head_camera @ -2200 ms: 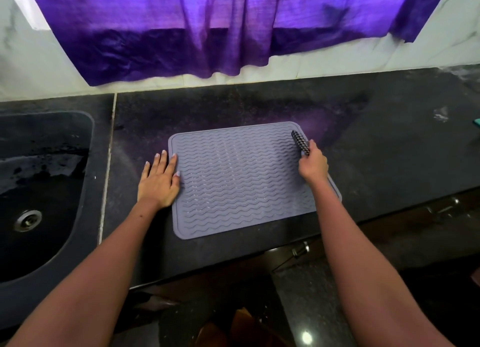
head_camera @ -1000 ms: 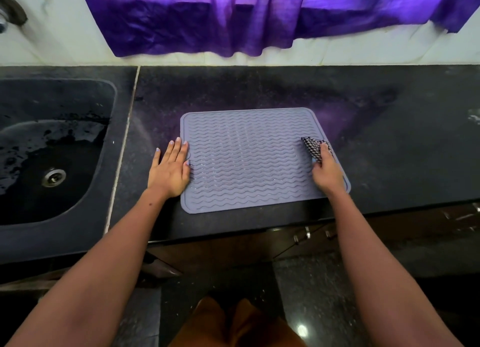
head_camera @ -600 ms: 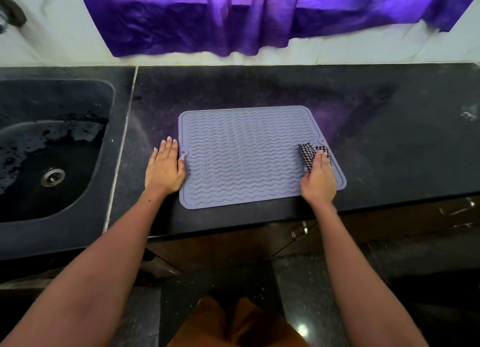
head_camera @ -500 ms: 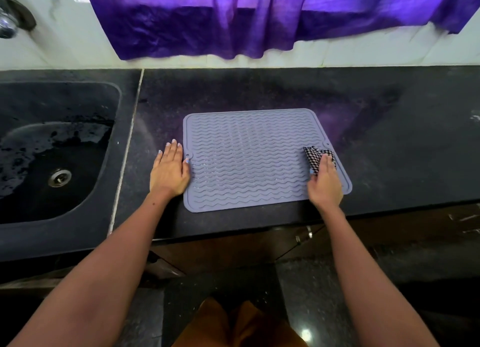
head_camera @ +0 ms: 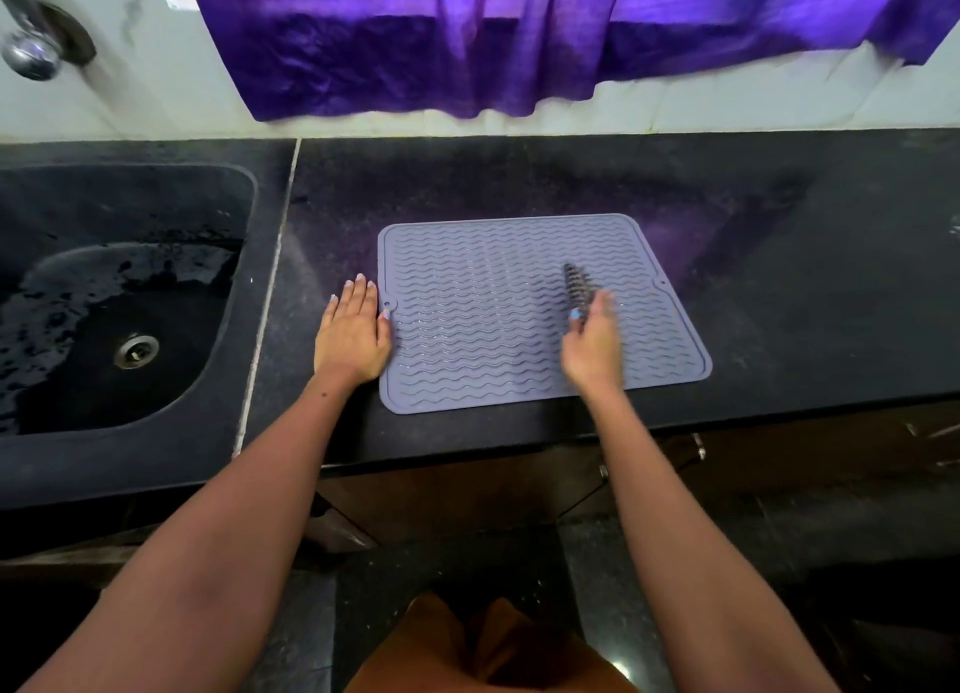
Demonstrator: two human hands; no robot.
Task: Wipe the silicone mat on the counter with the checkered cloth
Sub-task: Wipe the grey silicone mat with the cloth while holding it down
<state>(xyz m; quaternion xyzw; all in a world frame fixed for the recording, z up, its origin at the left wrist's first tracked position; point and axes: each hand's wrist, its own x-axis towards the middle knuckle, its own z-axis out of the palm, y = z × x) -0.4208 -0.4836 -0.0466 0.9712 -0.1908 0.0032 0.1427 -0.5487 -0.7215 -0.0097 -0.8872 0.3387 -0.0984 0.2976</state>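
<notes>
Right hand presses checkered cloth onto mat.

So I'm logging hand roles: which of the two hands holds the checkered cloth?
The right hand pinches the checkered cloth over the silicone mat; the left hand lies flat at the mat's left edge, holding nothing.

checkered cloth on grey silicone mat

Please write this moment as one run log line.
wiping | right hand holds checkered cloth on silicone mat | left hand flat at mat's left edge
</notes>
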